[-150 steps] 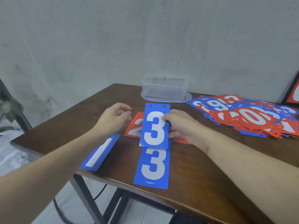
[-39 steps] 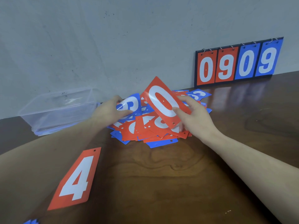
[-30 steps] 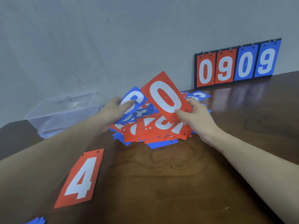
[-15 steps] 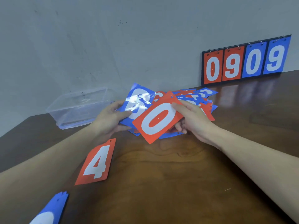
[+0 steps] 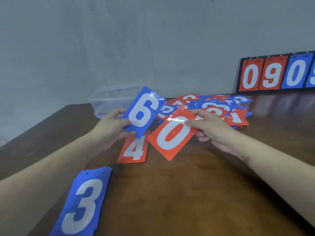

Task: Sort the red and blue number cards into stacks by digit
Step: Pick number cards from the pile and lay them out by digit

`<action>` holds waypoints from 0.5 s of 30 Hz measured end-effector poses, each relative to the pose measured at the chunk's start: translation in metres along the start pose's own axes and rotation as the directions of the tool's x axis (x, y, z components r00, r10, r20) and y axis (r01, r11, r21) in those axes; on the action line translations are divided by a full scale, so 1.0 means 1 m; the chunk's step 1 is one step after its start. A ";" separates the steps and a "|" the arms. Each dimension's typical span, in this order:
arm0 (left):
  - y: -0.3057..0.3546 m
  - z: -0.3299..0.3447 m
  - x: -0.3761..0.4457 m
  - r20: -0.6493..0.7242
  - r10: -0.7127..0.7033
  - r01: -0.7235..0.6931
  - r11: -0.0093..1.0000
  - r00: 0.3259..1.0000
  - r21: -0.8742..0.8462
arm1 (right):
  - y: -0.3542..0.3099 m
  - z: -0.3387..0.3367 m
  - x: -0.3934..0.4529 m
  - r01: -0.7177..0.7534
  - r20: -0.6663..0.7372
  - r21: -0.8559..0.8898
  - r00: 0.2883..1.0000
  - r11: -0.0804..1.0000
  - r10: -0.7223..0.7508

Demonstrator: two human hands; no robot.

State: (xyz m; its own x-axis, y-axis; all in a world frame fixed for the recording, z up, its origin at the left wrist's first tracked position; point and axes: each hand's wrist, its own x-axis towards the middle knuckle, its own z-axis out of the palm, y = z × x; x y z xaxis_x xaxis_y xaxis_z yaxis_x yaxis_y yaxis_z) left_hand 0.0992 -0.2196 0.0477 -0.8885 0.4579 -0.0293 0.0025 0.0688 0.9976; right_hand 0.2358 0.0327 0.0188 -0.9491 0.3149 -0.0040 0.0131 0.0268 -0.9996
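My left hand (image 5: 111, 127) pinches a blue 6 card (image 5: 142, 111) by its lower left edge and holds it tilted above the table. My right hand (image 5: 210, 127) pinches a red 0 card (image 5: 172, 136) at its upper right corner, slanted just over the wood. A red 4 card (image 5: 134, 150) lies flat below the two held cards, partly covered by them. A stack of blue 3 cards (image 5: 83, 203) lies at the near left. The unsorted pile of red and blue cards (image 5: 219, 107) spreads behind my right hand.
A clear plastic box (image 5: 112, 99) stands at the back left by the grey wall. A scoreboard showing 0 9 0 (image 5: 272, 74) leans on the wall at the back right. The dark wooden table (image 5: 196, 193) ends in an edge at the left.
Both hands have drawn their cards away from the pile toward me. The blue card in my left hand now faces me and reads 6. The view has shifted left, showing the blue 3 stack.
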 end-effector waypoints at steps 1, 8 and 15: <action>0.000 -0.008 -0.007 -0.018 0.007 -0.007 1.000 1.000 -0.012 | -0.001 0.007 -0.001 -0.009 0.013 0.020 1.000 1.000 0.008; -0.008 -0.085 -0.042 -0.257 0.048 -0.052 0.999 0.965 -0.009 | -0.006 0.073 -0.005 -0.094 0.094 0.043 0.992 0.995 0.089; -0.015 -0.183 -0.083 -0.432 0.017 -0.089 0.985 0.902 -0.148 | -0.022 0.161 0.018 -0.120 0.207 -0.036 0.970 0.992 0.124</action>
State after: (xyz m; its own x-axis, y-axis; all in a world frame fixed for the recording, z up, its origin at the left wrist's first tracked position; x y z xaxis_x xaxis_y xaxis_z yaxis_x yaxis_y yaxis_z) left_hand 0.0889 -0.4210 0.0463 -0.9994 0.0308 0.0175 0.0142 -0.1041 0.9945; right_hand 0.1676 -0.1146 0.0361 -0.9845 0.1129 -0.1344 0.1379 0.0234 -0.9902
